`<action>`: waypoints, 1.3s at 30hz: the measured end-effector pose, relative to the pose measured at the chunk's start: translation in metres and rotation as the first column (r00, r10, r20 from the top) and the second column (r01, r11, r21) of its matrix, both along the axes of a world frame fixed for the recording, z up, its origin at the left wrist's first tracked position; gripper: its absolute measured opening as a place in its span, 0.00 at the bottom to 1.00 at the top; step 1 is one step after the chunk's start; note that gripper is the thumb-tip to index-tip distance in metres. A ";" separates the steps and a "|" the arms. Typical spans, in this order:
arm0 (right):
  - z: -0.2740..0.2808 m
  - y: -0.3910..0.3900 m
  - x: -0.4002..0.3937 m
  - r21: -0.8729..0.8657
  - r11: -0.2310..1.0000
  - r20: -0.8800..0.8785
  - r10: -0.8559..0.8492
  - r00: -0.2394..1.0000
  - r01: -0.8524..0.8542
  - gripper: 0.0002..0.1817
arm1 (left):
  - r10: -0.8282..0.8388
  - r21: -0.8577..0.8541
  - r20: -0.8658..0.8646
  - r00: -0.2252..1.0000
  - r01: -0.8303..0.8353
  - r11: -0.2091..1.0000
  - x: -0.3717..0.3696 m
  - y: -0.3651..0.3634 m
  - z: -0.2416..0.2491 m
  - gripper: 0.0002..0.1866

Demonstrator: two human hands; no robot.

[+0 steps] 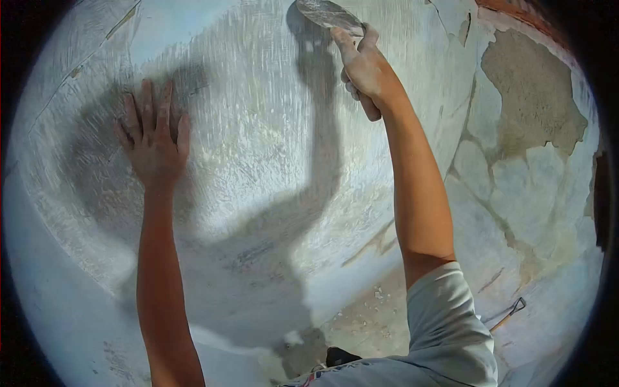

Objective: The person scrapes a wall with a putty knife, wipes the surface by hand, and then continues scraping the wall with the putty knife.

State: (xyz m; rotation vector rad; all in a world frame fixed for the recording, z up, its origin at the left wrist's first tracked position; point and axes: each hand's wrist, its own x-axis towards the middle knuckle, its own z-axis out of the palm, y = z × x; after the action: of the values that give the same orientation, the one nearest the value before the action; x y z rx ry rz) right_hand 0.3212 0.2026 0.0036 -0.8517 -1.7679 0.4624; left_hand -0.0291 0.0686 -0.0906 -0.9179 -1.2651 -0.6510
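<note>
A wall point(251, 148) with a pale, scratched and streaked surface fills most of the view. My left hand point(156, 151) lies against it at the left, palm in and fingers spread. High up, right of centre, my right hand point(369, 72) is wrapped round the handle of a trowel point(330, 15). The trowel's metal blade points up and to the left, close over the wall, and its top is cut off by the frame edge. Part of the handle sticks out below my fist. Shadows of both arms fall across the wall.
At the right the surface has cracks and a bare grey-brown patch point(532, 87). A tool with a wooden shaft and a D-shaped grip point(516, 306) leans at lower right. White crumbs lie on the floor point(367, 326) by my dark shoe point(341, 356).
</note>
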 end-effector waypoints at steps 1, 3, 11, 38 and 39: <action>-0.008 0.003 0.003 0.067 0.998 0.004 0.002 1.000 -0.002 0.60 | -0.005 -0.011 0.005 1.000 0.005 1.000 0.000 -0.001 0.000 0.36; -0.052 0.035 0.002 0.241 0.968 -0.015 -0.069 0.998 0.070 0.60 | -0.004 -0.013 -0.010 1.000 0.004 1.000 -0.001 -0.002 0.000 0.36; -0.004 -0.013 0.006 -0.036 0.999 0.020 0.030 0.999 -0.030 0.57 | 0.028 -0.004 0.008 1.000 -0.028 1.000 -0.002 0.001 -0.001 0.34; -0.017 0.002 0.007 0.033 0.999 0.012 -0.020 1.000 0.019 0.57 | 0.006 -0.030 -0.003 1.000 -0.006 1.000 0.002 -0.001 0.001 0.33; -0.025 0.004 0.005 0.088 0.995 0.014 -0.040 0.999 0.039 0.57 | 0.017 -0.036 -0.004 1.000 -0.017 0.999 0.003 -0.002 0.001 0.33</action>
State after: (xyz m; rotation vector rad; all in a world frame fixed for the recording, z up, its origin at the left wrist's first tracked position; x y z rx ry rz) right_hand 0.3258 0.2065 -0.0211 -0.8286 -1.7691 0.3508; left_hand -0.0264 0.0661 -0.0893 -0.9366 -1.2835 -0.6152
